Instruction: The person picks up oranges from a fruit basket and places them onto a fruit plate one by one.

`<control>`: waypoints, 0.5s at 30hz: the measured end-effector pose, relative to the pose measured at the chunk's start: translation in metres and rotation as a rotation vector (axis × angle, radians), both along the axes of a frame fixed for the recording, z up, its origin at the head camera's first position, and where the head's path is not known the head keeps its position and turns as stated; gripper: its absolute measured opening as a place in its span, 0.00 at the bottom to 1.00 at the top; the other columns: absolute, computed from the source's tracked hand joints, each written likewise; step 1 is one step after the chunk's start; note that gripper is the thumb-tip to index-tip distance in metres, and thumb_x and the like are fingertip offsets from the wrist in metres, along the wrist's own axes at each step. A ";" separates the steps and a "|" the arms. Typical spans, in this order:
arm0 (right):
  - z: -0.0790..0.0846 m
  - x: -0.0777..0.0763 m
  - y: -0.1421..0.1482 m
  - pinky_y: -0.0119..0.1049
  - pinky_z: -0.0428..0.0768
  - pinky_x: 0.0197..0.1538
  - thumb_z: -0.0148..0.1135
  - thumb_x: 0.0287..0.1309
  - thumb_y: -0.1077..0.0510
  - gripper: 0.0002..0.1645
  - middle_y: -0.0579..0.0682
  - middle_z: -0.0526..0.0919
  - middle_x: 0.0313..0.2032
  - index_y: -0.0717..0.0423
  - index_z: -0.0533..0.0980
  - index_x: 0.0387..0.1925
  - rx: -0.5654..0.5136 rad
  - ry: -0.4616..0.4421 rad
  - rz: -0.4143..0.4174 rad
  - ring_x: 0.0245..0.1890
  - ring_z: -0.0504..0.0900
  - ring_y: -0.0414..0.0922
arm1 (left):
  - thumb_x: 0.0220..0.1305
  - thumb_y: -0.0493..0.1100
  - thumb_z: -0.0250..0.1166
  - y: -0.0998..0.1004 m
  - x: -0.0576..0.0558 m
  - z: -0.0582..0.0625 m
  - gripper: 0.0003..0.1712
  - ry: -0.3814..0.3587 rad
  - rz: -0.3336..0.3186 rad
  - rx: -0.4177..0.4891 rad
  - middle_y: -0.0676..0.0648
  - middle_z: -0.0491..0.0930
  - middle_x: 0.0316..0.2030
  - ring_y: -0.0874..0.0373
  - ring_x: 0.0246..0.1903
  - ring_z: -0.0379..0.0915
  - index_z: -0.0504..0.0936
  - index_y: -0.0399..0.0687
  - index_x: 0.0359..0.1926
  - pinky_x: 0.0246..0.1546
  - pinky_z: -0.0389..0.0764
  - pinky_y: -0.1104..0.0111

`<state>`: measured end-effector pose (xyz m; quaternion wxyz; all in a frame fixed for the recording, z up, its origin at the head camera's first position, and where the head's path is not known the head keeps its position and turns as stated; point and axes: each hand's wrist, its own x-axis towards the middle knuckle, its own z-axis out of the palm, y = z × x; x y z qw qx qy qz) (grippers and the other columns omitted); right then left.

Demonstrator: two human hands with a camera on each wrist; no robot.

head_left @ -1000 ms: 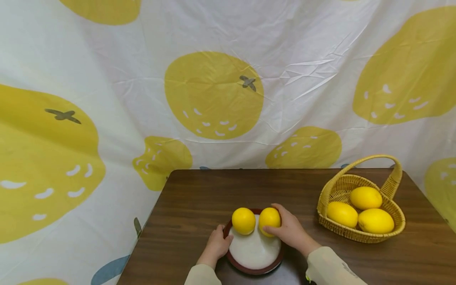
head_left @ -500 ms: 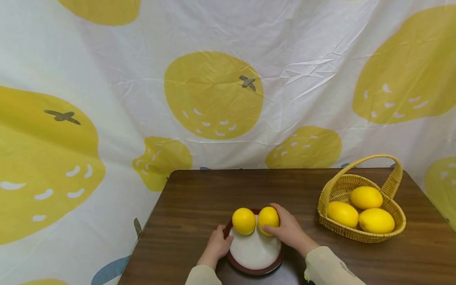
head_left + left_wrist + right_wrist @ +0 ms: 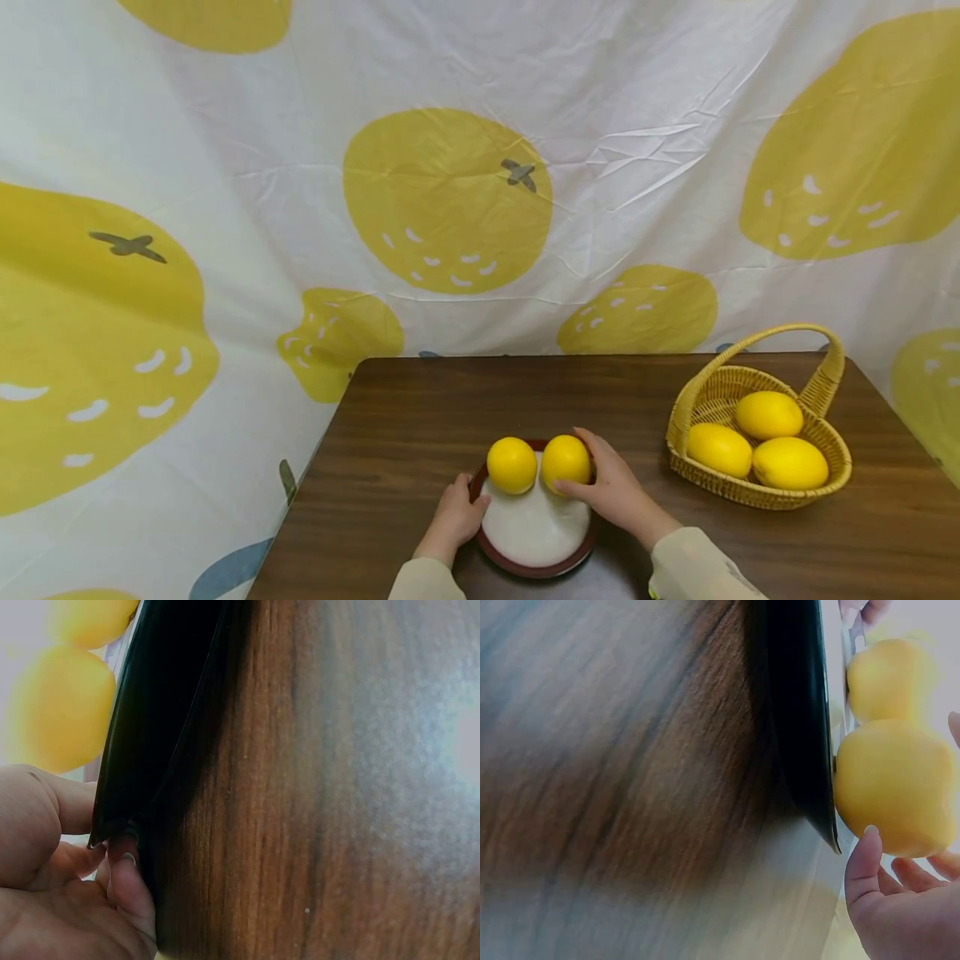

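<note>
My left hand [image 3: 455, 510] grips the left rim of a round plate [image 3: 536, 533], thumb above and fingers below. The plate has a cream middle, a dark red rim and a black underside. Two round yellow fruits sit side by side at its far part, a left fruit [image 3: 512, 466] and a right fruit [image 3: 566, 459]. My right hand [image 3: 618, 487] is spread around the right fruit's outer side. In the right wrist view its thumb overlaps the lower edge of that fruit [image 3: 892, 787], while the other fingers stand a little apart from it.
A wicker basket [image 3: 772, 497] with an arched handle stands on the table at the right, with three lemons [image 3: 791, 464] in it. The brown wooden table [image 3: 450, 396] reaches back to a white curtain [image 3: 637, 108] printed with yellow fruit.
My right hand has eased slightly to the right, and a strip of the plate's rim now shows between it and the right fruit. The left hand and the plate have stayed in place.
</note>
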<state>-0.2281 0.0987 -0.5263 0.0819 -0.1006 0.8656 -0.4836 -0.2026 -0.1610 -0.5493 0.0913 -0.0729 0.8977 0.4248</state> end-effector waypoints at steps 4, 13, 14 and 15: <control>0.000 0.003 0.005 0.65 0.63 0.70 0.75 0.53 0.39 0.58 0.63 0.61 0.75 0.56 0.56 0.77 0.012 -0.012 -0.013 0.73 0.63 0.64 | 0.71 0.38 0.61 0.001 -0.001 -0.001 0.25 -0.011 0.007 -0.004 0.24 0.73 0.55 0.32 0.57 0.73 0.69 0.26 0.62 0.61 0.71 0.39; -0.001 0.013 0.016 0.65 0.66 0.69 0.73 0.55 0.39 0.57 0.61 0.60 0.75 0.55 0.56 0.77 0.010 -0.003 -0.025 0.72 0.65 0.62 | 0.71 0.38 0.61 0.001 0.000 0.000 0.25 -0.021 0.013 -0.007 0.24 0.73 0.55 0.32 0.57 0.73 0.68 0.27 0.63 0.60 0.71 0.39; -0.001 0.014 0.017 0.65 0.66 0.68 0.73 0.55 0.39 0.57 0.62 0.61 0.75 0.55 0.56 0.77 0.010 -0.003 -0.029 0.72 0.65 0.63 | 0.71 0.38 0.61 0.001 0.000 0.000 0.25 -0.021 0.015 -0.007 0.24 0.73 0.55 0.32 0.57 0.73 0.68 0.27 0.63 0.60 0.71 0.39; -0.001 0.015 0.019 0.65 0.66 0.68 0.73 0.55 0.40 0.57 0.62 0.61 0.75 0.55 0.56 0.77 0.007 -0.007 -0.032 0.72 0.65 0.63 | 0.71 0.38 0.61 0.001 0.000 -0.001 0.25 -0.022 0.017 -0.006 0.24 0.73 0.55 0.32 0.57 0.73 0.68 0.27 0.62 0.61 0.71 0.39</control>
